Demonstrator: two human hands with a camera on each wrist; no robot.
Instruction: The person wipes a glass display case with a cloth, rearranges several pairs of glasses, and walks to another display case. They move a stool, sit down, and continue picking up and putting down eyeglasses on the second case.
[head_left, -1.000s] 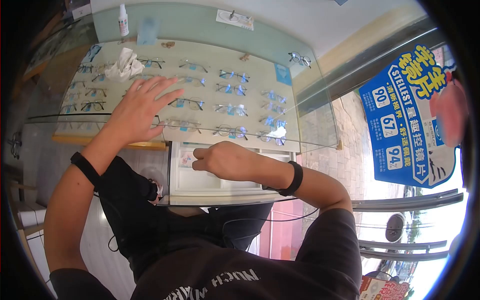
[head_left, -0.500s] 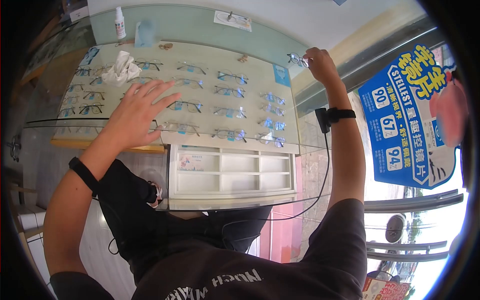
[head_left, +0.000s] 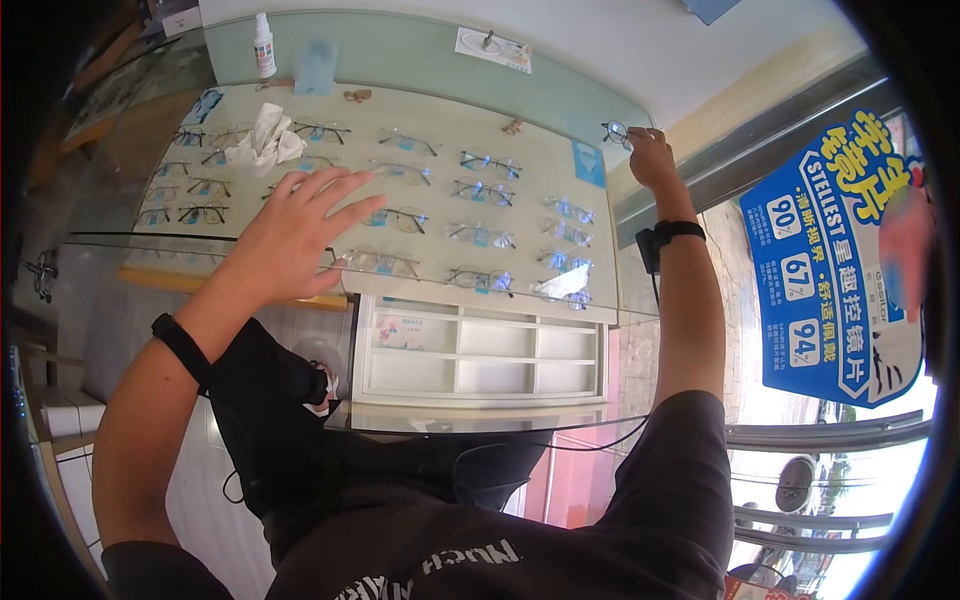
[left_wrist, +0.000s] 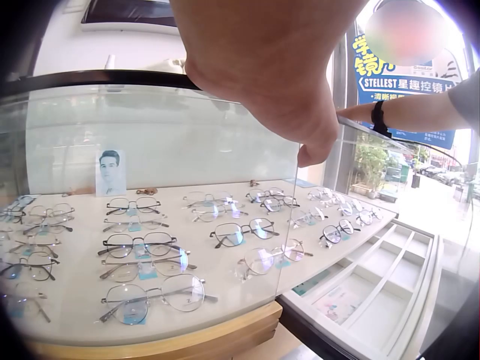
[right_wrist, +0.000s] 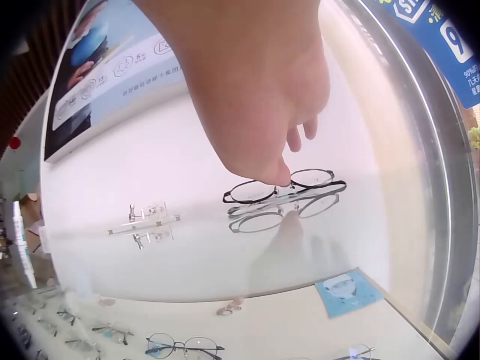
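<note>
My left hand (head_left: 300, 240) rests with its fingers spread on the glass top of the display case, above rows of eyeglasses (head_left: 400, 216). At the far right of the glass top, my right hand (head_left: 652, 160) pinches a pair of dark round-framed eyeglasses (head_left: 615, 132). In the right wrist view, my thumb is at the bridge of these eyeglasses (right_wrist: 313, 178), and their reflection shows in the glass just below. The other fingers are partly hidden behind my hand.
A crumpled white cloth (head_left: 268, 138) and a spray bottle (head_left: 264, 45) are on the left. A small card with a metal piece (head_left: 493, 48) lies at the back. Near my body, a white compartment drawer (head_left: 480, 345) stands pulled out. A blue sign (head_left: 835, 265) stands on the right.
My right hand went from over the drawer out to the eyeglasses at the far right and now grasps them. My left hand stays on the glass. The head view shifted slightly.
</note>
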